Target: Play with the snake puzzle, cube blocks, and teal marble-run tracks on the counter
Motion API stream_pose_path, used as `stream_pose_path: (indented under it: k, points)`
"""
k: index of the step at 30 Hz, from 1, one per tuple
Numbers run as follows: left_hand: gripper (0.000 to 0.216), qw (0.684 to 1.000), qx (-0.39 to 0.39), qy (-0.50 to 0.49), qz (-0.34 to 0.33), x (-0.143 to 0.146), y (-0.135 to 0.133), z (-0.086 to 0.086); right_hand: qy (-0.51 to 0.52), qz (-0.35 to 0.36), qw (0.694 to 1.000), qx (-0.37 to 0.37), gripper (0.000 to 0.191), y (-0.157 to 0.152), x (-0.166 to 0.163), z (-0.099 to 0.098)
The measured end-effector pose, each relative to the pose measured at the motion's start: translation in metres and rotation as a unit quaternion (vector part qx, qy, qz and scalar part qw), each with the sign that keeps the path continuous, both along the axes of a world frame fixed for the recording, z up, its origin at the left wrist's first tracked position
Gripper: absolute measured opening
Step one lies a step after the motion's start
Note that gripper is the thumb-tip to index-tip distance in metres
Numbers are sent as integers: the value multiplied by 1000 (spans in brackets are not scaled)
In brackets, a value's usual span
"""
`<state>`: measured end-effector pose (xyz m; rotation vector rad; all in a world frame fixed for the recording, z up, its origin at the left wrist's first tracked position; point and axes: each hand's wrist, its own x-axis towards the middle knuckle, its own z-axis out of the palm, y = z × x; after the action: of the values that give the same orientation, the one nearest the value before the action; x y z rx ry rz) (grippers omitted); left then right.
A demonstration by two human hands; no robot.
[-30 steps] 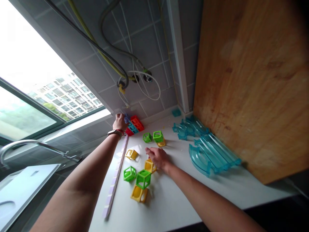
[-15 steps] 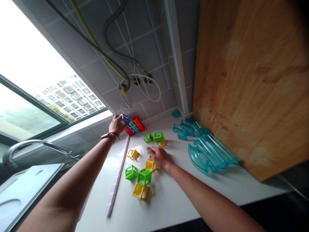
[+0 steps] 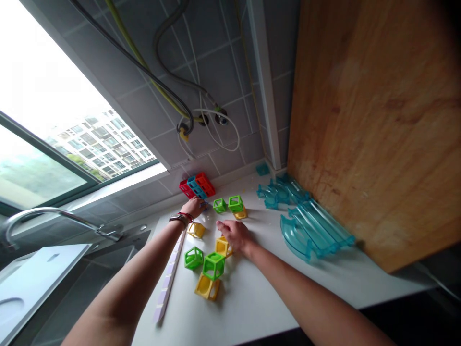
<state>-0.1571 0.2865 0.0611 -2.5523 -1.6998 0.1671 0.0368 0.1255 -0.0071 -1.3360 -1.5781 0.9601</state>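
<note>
My left hand (image 3: 193, 207) is closed around a small purple cube (image 3: 204, 205), held low over the white counter (image 3: 273, 274) beside a green frame cube (image 3: 219, 205). My right hand (image 3: 235, 234) rests palm down on the counter, fingers loosely spread, touching a yellow cube (image 3: 224, 247). Red and blue cubes (image 3: 197, 186) are stacked against the tiled wall behind. A long row of pale purple pieces (image 3: 169, 276) lies along the counter's left edge under my left forearm.
More green and yellow frame cubes (image 3: 207, 274) lie near the front. Clear blue curved track pieces (image 3: 309, 228) sit at the right by a wooden board (image 3: 374, 125). A sink with a tap (image 3: 57, 218) is at the left, with hoses (image 3: 187, 110) on the wall.
My left hand has come back from the red and blue stack by the wall, carrying the purple cube down toward the green cube. My right hand has stayed put.
</note>
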Motion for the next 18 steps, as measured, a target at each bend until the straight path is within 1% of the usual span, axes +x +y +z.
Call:
stream_pose_path:
  k: [1, 3, 6, 10, 11, 13, 16, 18]
  points:
    - [35, 1000, 9, -5, 1, 1, 1, 0, -4, 0, 1000, -2, 54, 0, 0, 1]
    - [39, 999, 38, -17, 2, 2, 4, 6, -8, -2, 1000, -4, 55, -1, 1, 4]
    - [44, 995, 99, -33, 0, -3, 11, 24, -8, -4, 1000, -3, 54, -3, 1, 6]
    - [43, 985, 166, -42, 5, -16, 28, 46, -4, -9, 1000, -3, 53, -4, 1, 5]
    - [48, 984, 172, -41, 6, -19, 34, 49, -4, -10, 1000, -4, 53, -4, 1, 5]
    - [64, 985, 167, -34, 5, -23, 47, 52, -6, -11, 1000, -6, 53, -4, 0, 5]
    - [87, 991, 135, -17, 2, -25, 67, 50, -14, -13, 1000, -5, 54, -3, 0, 5]
    - [93, 994, 111, -4, 2, -23, 79, 48, -21, -16, 1000, -2, 54, -3, 0, 5]
